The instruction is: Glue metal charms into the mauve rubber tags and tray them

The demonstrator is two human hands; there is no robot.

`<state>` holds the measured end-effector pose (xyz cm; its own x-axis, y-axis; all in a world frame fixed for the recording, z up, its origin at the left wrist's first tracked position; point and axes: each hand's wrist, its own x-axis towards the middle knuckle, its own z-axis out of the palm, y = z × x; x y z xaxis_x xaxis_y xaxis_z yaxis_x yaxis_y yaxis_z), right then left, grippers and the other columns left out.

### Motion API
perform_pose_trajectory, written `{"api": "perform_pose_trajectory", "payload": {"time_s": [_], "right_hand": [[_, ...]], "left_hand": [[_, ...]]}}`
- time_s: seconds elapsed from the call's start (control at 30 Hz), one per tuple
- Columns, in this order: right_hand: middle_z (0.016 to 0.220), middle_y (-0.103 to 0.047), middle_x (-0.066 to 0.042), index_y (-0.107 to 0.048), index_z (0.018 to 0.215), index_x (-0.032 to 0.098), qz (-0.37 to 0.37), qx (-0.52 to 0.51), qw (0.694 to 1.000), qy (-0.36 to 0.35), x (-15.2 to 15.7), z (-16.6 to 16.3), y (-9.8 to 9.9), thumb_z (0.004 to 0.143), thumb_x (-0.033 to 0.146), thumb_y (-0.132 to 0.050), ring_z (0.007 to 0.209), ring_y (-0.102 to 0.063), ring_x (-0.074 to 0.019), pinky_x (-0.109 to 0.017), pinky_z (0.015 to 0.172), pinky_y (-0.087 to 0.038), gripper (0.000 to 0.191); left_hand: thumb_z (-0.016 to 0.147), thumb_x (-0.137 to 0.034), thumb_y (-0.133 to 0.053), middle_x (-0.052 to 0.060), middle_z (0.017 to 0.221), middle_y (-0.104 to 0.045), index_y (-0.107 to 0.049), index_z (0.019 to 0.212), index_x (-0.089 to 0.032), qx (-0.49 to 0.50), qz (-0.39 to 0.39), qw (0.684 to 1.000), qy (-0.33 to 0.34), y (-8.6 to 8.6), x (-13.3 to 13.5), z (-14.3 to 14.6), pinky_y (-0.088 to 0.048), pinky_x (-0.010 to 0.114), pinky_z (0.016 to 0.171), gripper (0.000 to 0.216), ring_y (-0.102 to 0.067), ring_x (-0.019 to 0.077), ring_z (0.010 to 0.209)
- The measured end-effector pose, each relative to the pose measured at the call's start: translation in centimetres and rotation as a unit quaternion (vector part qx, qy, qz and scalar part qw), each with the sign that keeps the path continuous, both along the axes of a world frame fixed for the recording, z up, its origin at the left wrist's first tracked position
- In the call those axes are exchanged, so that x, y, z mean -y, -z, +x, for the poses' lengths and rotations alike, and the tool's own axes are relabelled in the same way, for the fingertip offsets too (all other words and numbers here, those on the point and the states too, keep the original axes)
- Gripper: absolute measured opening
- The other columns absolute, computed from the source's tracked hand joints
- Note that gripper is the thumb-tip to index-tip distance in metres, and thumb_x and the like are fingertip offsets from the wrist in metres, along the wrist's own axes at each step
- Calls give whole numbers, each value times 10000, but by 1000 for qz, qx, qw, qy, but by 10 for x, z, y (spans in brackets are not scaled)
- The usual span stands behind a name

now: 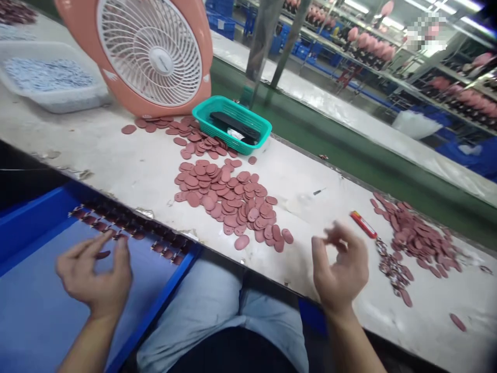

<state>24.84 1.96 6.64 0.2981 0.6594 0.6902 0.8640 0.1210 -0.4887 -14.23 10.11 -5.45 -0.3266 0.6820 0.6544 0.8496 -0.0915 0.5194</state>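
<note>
My left hand hovers over a blue tray at the lower left, fingers spread, fingertips near a small dark oval piece and a row of such pieces along the tray's far edge. My right hand floats over the white table's front edge, fingers loosely curled and motion-blurred, nothing visible in them. A heap of reddish oval pieces lies on the table between the hands.
A pink fan stands at the back, a teal basket beside it. A second heap of oval pieces and a red lighter lie right. A clear bin sits far left. Shelves and a green conveyor run beyond.
</note>
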Motion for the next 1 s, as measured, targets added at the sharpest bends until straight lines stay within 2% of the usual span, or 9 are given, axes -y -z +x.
{"api": "perform_pose_trajectory", "payload": {"time_s": [0.13,0.27,0.43,0.53,0.63,0.7,0.77,0.9,1.0], "right_hand": [[1400,-539,-190,-410,1464,191,-167,-150,973,45,-42,38,3,749,577,-763,1305,-502,-370,-598,1047,-451,886],[1186,-677,-157,-644,1132,195,-245,-162,956,-3,-82,48,9,647,565,-813,1239,-516,-411,-653,1075,-360,634],[1045,-698,-105,-607,973,209,-232,-230,942,-82,-82,36,-2,766,567,-715,1025,-617,-302,-513,950,-482,427],[975,-682,-61,-540,1027,224,-214,-303,918,-139,-54,13,-14,856,571,-612,791,-629,-204,-374,724,-540,394],[811,-665,-23,-556,939,215,-242,-362,875,-214,-24,-20,-22,812,538,-688,616,-581,-153,-303,572,-504,371],[779,-671,-21,-592,882,206,-268,-383,845,-261,-9,-40,-23,759,494,-769,632,-604,-154,-291,579,-510,360],[768,-674,-9,-604,859,206,-288,-429,803,-298,0,-53,-22,721,425,-833,661,-626,-153,-278,604,-513,346],[747,-681,26,-574,873,211,-305,-575,690,-317,4,-61,-19,636,278,-922,672,-652,-137,-251,644,-506,427],[701,-670,38,-538,906,215,-285,-655,640,-284,8,-67,-17,664,336,-910,573,-584,-102,-200,520,-431,460]], "left_hand": [[771,-414,-838,62,1022,-758,-770,1050,-276,-70,70,968,229,-33,27,86,-492,406,924,319,-695,268,927],[887,-374,-781,82,1125,-777,-721,1249,-258,-135,46,906,399,-61,31,134,-403,421,951,385,-675,281,1015],[922,-112,-715,-33,907,-808,-764,1065,-296,-103,59,899,422,-72,36,134,-351,380,861,238,-687,181,801],[929,-179,-697,-9,875,-795,-785,941,-273,94,-70,903,414,-84,50,136,-406,364,838,129,-695,191,784],[908,-369,-721,42,858,-784,-799,881,-239,390,-284,789,380,-105,63,146,-495,322,778,154,-697,230,847],[841,-469,-779,42,778,-758,-808,844,-220,496,-363,704,356,-117,69,152,-504,272,695,251,-659,198,751],[767,-517,-837,17,672,-693,-808,788,-208,544,-399,655,341,-125,72,155,-480,223,604,311,-571,140,620],[739,-505,-868,26,699,-675,-819,811,-217,575,-429,604,347,-124,79,153,-511,207,539,301,-581,144,623],[675,-349,-944,49,909,-740,-826,1016,-298,571,-335,640,389,-113,83,154,-581,236,631,365,-675,200,812]]}}
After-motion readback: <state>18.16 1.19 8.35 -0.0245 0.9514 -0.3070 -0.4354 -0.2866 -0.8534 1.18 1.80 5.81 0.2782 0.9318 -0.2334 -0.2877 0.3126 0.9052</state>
